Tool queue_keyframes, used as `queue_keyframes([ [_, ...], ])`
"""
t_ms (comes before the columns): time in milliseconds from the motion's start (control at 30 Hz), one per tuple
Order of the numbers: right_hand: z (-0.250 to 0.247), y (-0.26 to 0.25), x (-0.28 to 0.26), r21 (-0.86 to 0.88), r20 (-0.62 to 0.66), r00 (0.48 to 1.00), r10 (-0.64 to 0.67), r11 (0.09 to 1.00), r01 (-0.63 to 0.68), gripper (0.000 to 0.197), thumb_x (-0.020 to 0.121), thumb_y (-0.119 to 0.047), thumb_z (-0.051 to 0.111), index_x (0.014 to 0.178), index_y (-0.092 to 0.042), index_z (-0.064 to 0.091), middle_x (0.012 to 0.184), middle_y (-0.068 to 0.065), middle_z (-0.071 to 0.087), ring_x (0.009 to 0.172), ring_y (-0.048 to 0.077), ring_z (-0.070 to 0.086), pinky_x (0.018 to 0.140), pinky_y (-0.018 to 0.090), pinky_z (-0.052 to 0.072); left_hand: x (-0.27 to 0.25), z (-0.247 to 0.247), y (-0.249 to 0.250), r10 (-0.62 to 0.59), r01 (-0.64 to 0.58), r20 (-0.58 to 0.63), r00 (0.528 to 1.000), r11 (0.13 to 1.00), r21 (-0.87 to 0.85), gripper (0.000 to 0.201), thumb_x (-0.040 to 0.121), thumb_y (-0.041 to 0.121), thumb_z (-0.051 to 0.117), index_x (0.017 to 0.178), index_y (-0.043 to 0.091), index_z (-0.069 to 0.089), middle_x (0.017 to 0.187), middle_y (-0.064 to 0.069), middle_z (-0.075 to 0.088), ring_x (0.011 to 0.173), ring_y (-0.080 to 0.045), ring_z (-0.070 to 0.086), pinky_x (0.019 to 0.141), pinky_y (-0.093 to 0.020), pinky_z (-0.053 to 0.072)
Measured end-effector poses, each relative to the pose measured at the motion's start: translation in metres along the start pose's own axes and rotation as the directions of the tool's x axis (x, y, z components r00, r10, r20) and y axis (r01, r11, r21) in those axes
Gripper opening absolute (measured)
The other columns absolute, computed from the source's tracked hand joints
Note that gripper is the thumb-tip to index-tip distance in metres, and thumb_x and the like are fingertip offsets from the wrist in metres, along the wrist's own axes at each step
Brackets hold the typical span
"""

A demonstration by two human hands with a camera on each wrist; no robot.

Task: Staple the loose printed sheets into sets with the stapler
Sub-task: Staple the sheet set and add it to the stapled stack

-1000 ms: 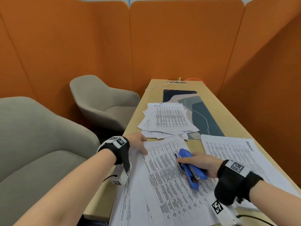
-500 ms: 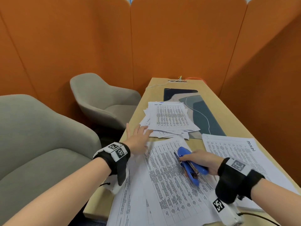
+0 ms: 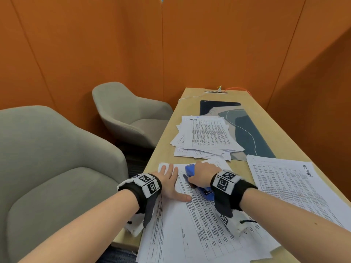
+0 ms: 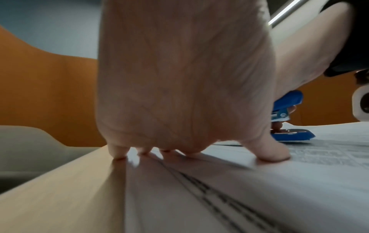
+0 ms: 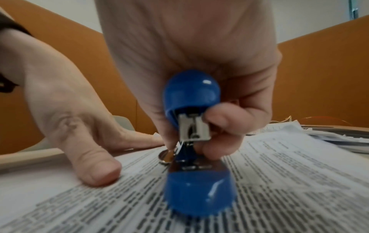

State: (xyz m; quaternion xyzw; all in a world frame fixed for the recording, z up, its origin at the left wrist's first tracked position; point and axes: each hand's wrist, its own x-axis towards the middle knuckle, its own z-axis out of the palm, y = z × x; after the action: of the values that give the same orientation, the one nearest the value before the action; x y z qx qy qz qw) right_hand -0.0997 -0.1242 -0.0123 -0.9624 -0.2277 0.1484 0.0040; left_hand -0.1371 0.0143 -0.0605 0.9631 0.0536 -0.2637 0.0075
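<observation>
A blue stapler (image 3: 190, 169) lies on the near stack of printed sheets (image 3: 199, 224), close to their far left corner. My right hand (image 3: 203, 173) grips it from above, fingers and thumb curled round its sides. In the right wrist view the stapler (image 5: 191, 94) shows its blue top lifted above the base, which rests on the sheets (image 5: 279, 173). My left hand (image 3: 169, 179) lies flat just left of it, fingers spread, pressing the paper. The left wrist view shows the fingertips (image 4: 269, 153) on the sheets' edge and the stapler (image 4: 287, 102) beyond them.
A loose pile of printed sheets (image 3: 207, 135) sits further along the wooden table (image 3: 163, 149), partly on a dark desk mat (image 3: 247, 130). Another stack (image 3: 284, 183) lies to the right. Two grey armchairs (image 3: 129, 118) stand left of the table. Orange partitions enclose it.
My left hand came off the sheets' left edge, opened, and now lies flat near their far left corner. My right hand carried the stapler forward and left, towards that corner.
</observation>
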Motion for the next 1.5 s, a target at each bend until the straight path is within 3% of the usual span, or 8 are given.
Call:
queue_keyframes([
  [167,0.007,-0.004,0.008,0.045,-0.028,0.999,0.031,0.999,-0.03,0.057,0.091,-0.037,0.055,0.137,-0.009,0.034,0.13,0.012,0.055,0.118,0.03,0.055,0.091,0.035,0.045,-0.001,0.002,-0.001,0.002,-0.002,-0.004,1.0,1.0,0.017,0.125,0.067,0.09,0.038,0.149,0.017,-0.021,0.157,-0.005,-0.026,0.147,-0.03,-0.016,0.119,-0.051,0.0],
  [433,-0.003,-0.009,0.011,-0.024,0.015,1.0,0.007,1.0,-0.007,0.027,0.087,-0.028,0.063,0.102,-0.009,0.051,0.1,0.009,0.059,0.091,0.024,0.06,0.071,0.028,0.044,-0.005,-0.003,0.002,-0.007,0.006,0.025,1.0,0.999,0.031,0.124,0.068,0.089,0.039,0.149,0.017,-0.021,0.157,-0.004,-0.026,0.147,-0.03,-0.016,0.119,-0.052,0.002],
  [567,-0.008,-0.009,0.011,-0.057,-0.002,1.0,-0.025,0.998,0.025,0.037,0.089,-0.029,0.06,0.118,-0.007,0.053,0.118,0.009,0.062,0.105,0.024,0.061,0.073,0.027,0.042,-0.006,-0.007,0.005,-0.021,0.02,0.031,0.999,0.999,0.045,0.123,0.068,0.088,0.04,0.15,0.018,-0.02,0.158,-0.003,-0.024,0.147,-0.03,-0.014,0.119,-0.048,0.004],
  [633,-0.003,-0.01,0.011,-0.044,-0.04,0.998,-0.045,0.998,0.043,0.03,0.093,-0.03,0.053,0.114,-0.008,0.053,0.12,0.009,0.061,0.11,0.026,0.06,0.077,0.029,0.043,-0.006,-0.007,0.005,-0.018,0.017,0.037,0.999,0.999,0.031,0.124,0.068,0.088,0.041,0.15,0.018,-0.02,0.158,-0.003,-0.025,0.147,-0.03,-0.015,0.119,-0.048,0.004],
  [767,0.011,-0.015,0.013,0.08,-0.07,0.996,0.047,0.996,-0.041,0.044,0.095,-0.034,0.048,0.129,-0.007,0.041,0.127,0.01,0.057,0.116,0.028,0.056,0.09,0.033,0.045,-0.006,-0.004,0.002,-0.015,0.015,0.036,0.999,1.0,-0.003,0.125,0.067,0.089,0.041,0.15,0.019,-0.02,0.158,-0.003,-0.026,0.147,-0.029,-0.017,0.12,-0.049,0.0],
  [933,0.007,-0.002,0.006,0.225,0.066,0.998,-0.007,0.974,-0.008,0.064,0.093,-0.042,0.049,0.138,-0.002,0.029,0.091,0.004,0.055,0.091,0.023,0.06,0.059,0.025,0.041,-0.008,-0.008,0.006,0.013,-0.011,-0.052,0.999,0.999,0.032,0.13,0.066,0.088,0.043,0.15,0.009,-0.018,0.157,-0.011,-0.026,0.145,-0.027,-0.024,0.118,-0.048,-0.013],
  [1067,0.016,0.005,-0.006,0.046,-0.03,0.999,-0.026,0.999,0.028,0.052,0.096,-0.044,0.037,0.135,-0.009,0.033,0.128,0.01,0.054,0.115,0.027,0.055,0.081,0.031,0.039,-0.009,0.0,0.008,0.007,-0.008,-0.009,1.0,0.996,-0.087,0.135,0.062,0.091,0.045,0.148,0.011,-0.022,0.156,-0.006,-0.029,0.145,-0.021,-0.023,0.12,-0.042,-0.009],
  [1500,0.027,-0.008,0.008,0.113,-0.124,0.992,0.034,0.993,-0.02,0.039,0.098,-0.033,0.034,0.126,-0.006,0.038,0.123,0.011,0.058,0.112,0.031,0.057,0.086,0.035,0.042,-0.006,0.002,0.008,0.007,-0.008,-0.027,1.0,0.999,-0.053,0.139,0.059,0.09,0.048,0.149,0.01,-0.022,0.156,-0.008,-0.029,0.146,-0.024,-0.022,0.119,-0.043,-0.009],
])
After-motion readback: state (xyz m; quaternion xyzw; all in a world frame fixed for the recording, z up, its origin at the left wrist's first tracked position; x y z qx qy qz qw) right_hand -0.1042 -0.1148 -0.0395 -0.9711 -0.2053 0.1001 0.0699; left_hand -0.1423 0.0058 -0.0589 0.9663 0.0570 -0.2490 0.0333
